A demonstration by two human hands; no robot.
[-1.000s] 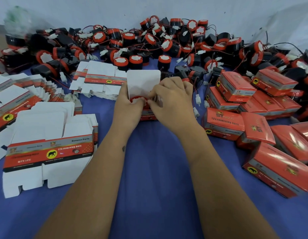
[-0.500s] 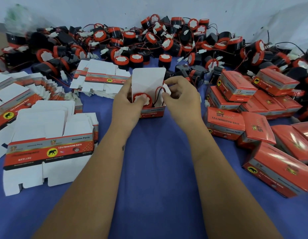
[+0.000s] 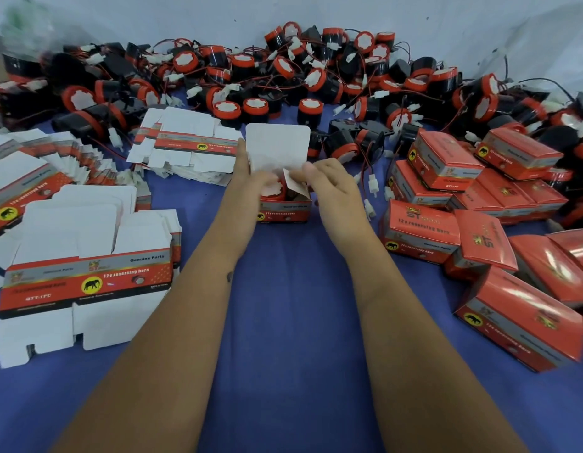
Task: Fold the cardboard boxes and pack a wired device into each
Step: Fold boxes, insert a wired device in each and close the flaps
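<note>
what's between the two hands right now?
Head view: the open box with a horn inside, between left hand and right hand, which pinches its side flap.

On the flat box blank [image 3: 87,282] at 8 o'clock, "Genuine Parts", "12v reversing horn", "QTY:1PC" and "MADE IN CHINA" are printed. "12v reversing horn" is also read on a closed box [image 3: 420,232] at 3 o'clock, under "ST".

Blue-covered desk [image 3: 283,322]: heap of black-and-red horns [image 3: 283,70] along the far edge, stacks of flat cartons [image 3: 84,256] at left, closed red boxes [image 3: 479,223] at right, one open box [image 3: 283,210] mid-desk.
</note>
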